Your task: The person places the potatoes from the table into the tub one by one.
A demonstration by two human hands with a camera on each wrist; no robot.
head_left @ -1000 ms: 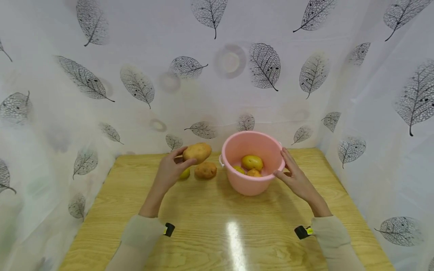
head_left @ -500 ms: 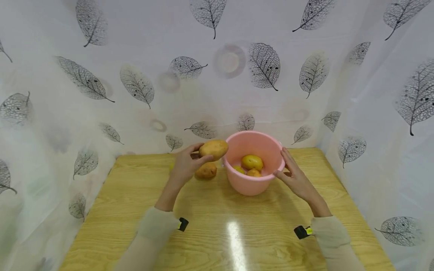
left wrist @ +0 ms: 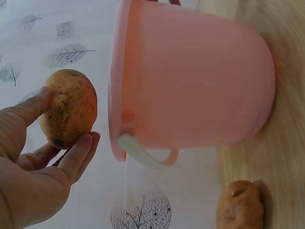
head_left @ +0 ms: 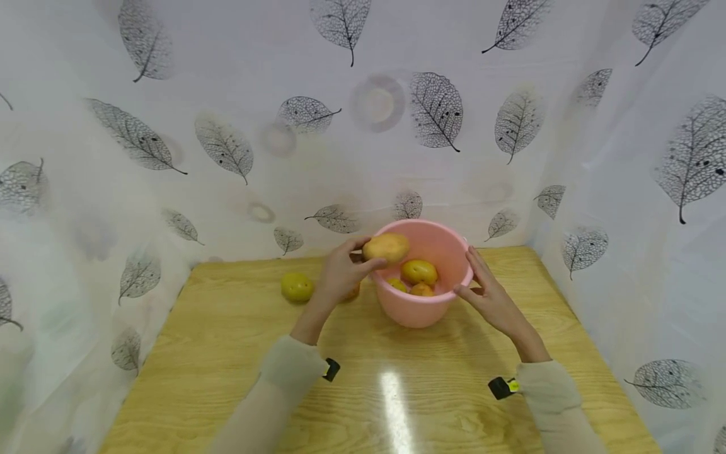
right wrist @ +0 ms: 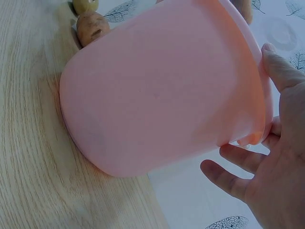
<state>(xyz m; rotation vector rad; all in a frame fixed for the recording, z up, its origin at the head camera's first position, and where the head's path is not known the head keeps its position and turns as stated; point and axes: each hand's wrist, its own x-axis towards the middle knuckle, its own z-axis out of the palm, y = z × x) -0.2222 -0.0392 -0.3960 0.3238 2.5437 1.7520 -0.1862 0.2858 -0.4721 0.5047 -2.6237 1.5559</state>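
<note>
My left hand (head_left: 342, 270) holds a light brown potato (head_left: 387, 248) between thumb and fingers, over the left rim of a pink bucket (head_left: 414, 313). In the left wrist view, dark dirt specks mark the potato (left wrist: 67, 109), which is beside the bucket's mouth. My right hand (head_left: 495, 304) grips the bucket's right rim, its thumb (right wrist: 279, 67) on the rim in the right wrist view. Inside the bucket lie a smooth yellow potato (head_left: 419, 272), an orange-brown potato (head_left: 421, 290) and a yellow piece (head_left: 397, 285) partly hidden by the rim.
A yellow-green, potato-like round thing (head_left: 297, 287) sits on the wooden table (head_left: 215, 353) left of the bucket. Beside it lies a brown potato (left wrist: 240, 206), mostly behind my left hand in the head view. A white leaf-print curtain (head_left: 255, 208) surrounds the table's back and sides.
My left hand has carried the potato rightward, from above the table to over the bucket's left rim. My right hand stays at the bucket's rim.
</note>
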